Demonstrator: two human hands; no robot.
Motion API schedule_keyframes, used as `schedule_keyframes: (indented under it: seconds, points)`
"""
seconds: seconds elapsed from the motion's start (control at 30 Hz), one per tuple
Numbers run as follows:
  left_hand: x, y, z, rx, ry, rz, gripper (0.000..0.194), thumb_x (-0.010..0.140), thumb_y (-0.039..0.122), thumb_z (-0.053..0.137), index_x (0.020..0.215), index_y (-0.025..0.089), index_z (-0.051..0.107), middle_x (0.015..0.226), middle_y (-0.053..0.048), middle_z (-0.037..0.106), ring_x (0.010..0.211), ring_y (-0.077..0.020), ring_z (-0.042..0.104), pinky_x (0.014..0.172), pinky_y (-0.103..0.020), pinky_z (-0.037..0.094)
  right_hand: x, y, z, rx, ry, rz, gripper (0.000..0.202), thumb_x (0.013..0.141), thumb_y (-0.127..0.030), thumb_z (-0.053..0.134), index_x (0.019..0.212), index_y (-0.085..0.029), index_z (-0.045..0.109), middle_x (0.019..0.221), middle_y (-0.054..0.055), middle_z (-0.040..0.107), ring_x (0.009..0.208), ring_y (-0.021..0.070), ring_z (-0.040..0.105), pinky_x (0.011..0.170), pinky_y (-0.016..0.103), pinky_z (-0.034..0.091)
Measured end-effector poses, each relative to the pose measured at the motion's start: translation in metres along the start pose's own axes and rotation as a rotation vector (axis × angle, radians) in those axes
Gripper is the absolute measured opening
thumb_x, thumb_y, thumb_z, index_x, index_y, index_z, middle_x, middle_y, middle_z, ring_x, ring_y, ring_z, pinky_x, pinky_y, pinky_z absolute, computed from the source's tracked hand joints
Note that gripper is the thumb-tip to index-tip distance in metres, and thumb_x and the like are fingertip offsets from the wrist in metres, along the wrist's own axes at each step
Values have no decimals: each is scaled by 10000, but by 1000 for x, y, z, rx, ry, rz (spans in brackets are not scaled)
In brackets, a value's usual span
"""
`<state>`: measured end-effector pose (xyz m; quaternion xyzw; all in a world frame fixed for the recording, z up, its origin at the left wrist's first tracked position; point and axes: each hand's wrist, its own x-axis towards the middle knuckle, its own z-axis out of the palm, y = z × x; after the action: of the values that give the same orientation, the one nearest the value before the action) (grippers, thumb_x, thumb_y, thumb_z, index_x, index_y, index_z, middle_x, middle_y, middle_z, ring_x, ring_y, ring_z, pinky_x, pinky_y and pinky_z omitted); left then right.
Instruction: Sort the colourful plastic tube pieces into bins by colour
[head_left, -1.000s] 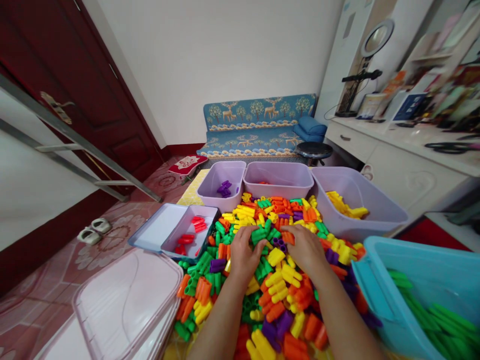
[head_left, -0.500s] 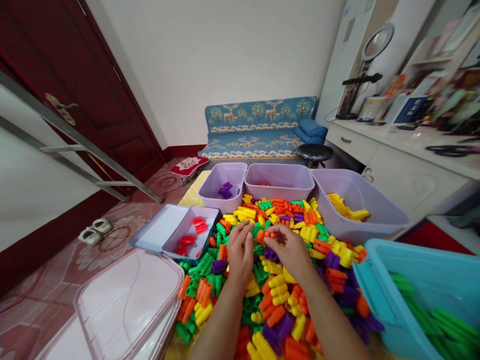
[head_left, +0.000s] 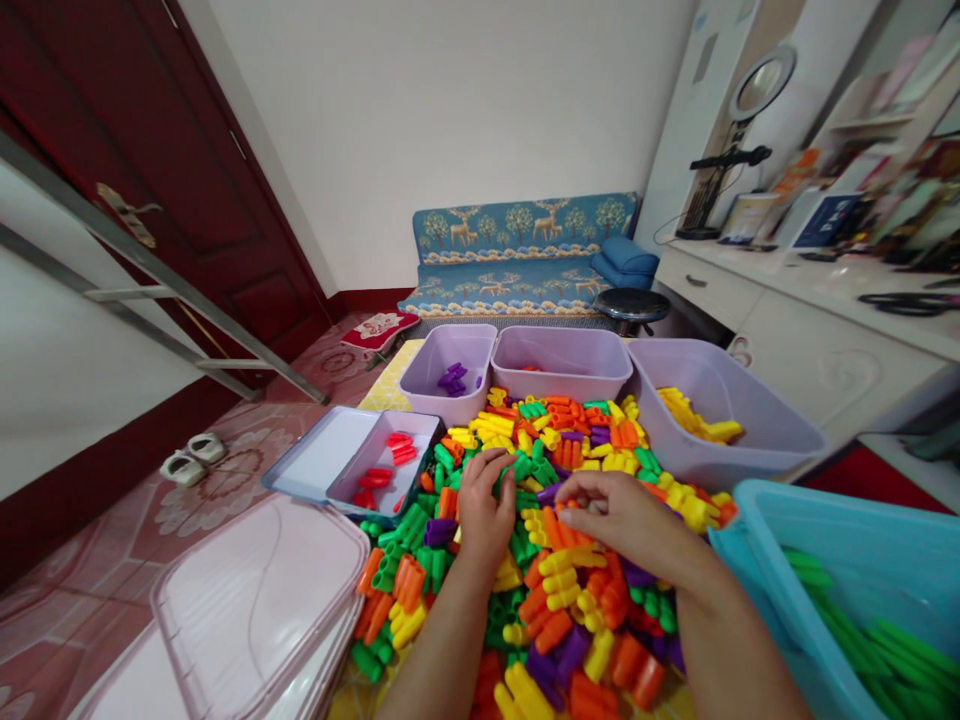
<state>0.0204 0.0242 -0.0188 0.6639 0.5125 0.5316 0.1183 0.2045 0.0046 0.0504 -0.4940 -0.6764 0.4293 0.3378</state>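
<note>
A deep pile of plastic tube-shaped building blocks in orange, yellow, green and purple (head_left: 559,575) spreads over the table. My left hand (head_left: 484,505) rests over its middle, fingers curved and thumb apart, close to some green blocks (head_left: 534,466). Nothing shows clearly in its grasp. To the right, my right hand (head_left: 619,512) reaches down with thumb and fingers closed at an orange block (head_left: 556,528); its fingertips partly cover that piece. Purple and yellow blocks lie around these fingers.
Purple blocks lie in a lilac bin (head_left: 420,385); another lilac bin (head_left: 562,380) holds some orange. Yellow blocks fill part of the right lilac bin (head_left: 772,440). A turquoise bin (head_left: 757,570) has green ones, a hinged box (head_left: 341,490) red ones. Lids (head_left: 255,600) lie left.
My hands have moved apart. The right hand has gone right and down to the pile from the orange piece held between the hands; the left stays nearly in place.
</note>
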Motion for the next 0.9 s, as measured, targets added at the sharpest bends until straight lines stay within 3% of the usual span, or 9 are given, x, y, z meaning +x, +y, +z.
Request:
schedule_keyframes:
  seconds: [0.1,0.2,0.3,0.4,0.5,0.7,0.8,0.9]
  points:
    - [0,-1,1,-5,4,7,199,862,147,516,970,203,674,1044,-67,636,1009,-193,586,911,-363,473,5,-6,-1,351,300,-46,381,734,-356,662,1081,-206,611,949,68,685,739,180,673,607,279,533]
    - [0,-3,2,-6,4,12,198,864,146,515,975,203,669,1056,-70,631,1017,-194,584,917,-364,471,12,-8,2,500,505,-205,585,737,-338,683,1274,-269,465,1341,108,517,1063,225,627,830,354,531]
    - [-1,-6,3,-5,23,24,206,869,156,512,1009,203,655,1083,-79,621,1042,-199,576,933,-367,462,15,1,4,338,547,-170,494,760,-343,657,1221,-241,511,1298,110,553,1096,230,606,844,365,532]
    - [-2,-4,2,36,59,14,214,885,181,493,1052,191,626,1065,-89,619,1035,-203,571,922,-363,461,17,16,3,70,496,-52,339,774,-344,616,1080,-196,611,1107,110,661,1003,235,642,808,380,546]
    - [-3,1,-2,151,75,-9,202,890,218,490,1045,183,615,996,-86,628,987,-214,577,885,-369,461,20,29,5,-152,388,-2,288,770,-303,600,1030,-190,651,1060,108,688,947,240,661,814,396,542]
    - [-2,9,-5,314,-33,29,298,772,288,630,1056,197,631,972,-92,629,952,-264,579,842,-408,469,24,34,26,-388,214,-2,530,769,-280,606,1281,-162,536,1168,132,654,1044,262,631,926,430,478]
    - [-2,5,-2,256,-106,41,368,743,191,620,1111,206,618,1027,-90,625,989,-261,565,875,-414,463,26,30,38,-500,171,-30,602,767,-269,609,1342,-143,483,1234,158,613,1126,307,578,970,477,430]
    - [-1,-1,1,108,-144,30,385,761,129,579,1137,206,608,1093,-89,618,1039,-243,555,909,-399,456,27,28,44,-477,173,-30,587,761,-179,581,1340,-161,486,1256,140,602,1135,286,574,982,454,425]
